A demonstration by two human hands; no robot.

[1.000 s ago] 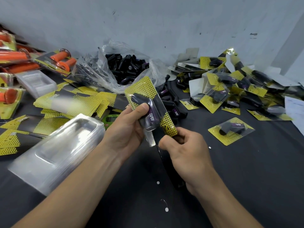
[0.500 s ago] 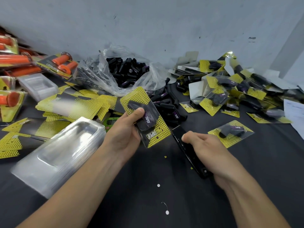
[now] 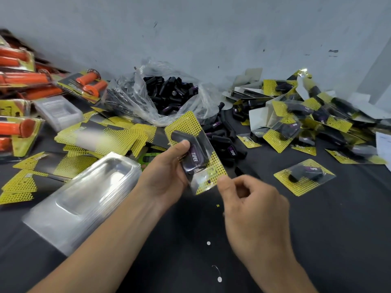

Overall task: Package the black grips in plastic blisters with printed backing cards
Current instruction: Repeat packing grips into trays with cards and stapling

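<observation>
Our left hand (image 3: 165, 178) grips the clear plastic blister (image 3: 203, 176) on its yellow dotted backing card (image 3: 186, 122), thumb across the black grip (image 3: 195, 161) inside, above the dark table (image 3: 328, 229). Right hand (image 3: 254, 206) curled at the card's lower corner; blur hides any pinch.

Central backing card (image 3: 186, 123): yellow with black dot pattern; its grip (image 3: 176, 135) black, banded purple with white lettering. Left of the card, orange grips (image 3: 91, 85); beneath it, black table cover (image 3: 317, 240); behind, grey wall (image 3: 211, 28).

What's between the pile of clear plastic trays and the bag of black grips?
Loose yellow-and-black backing cards lie spread between the blister stack and the bag of black grips, as the head view shows.
</observation>
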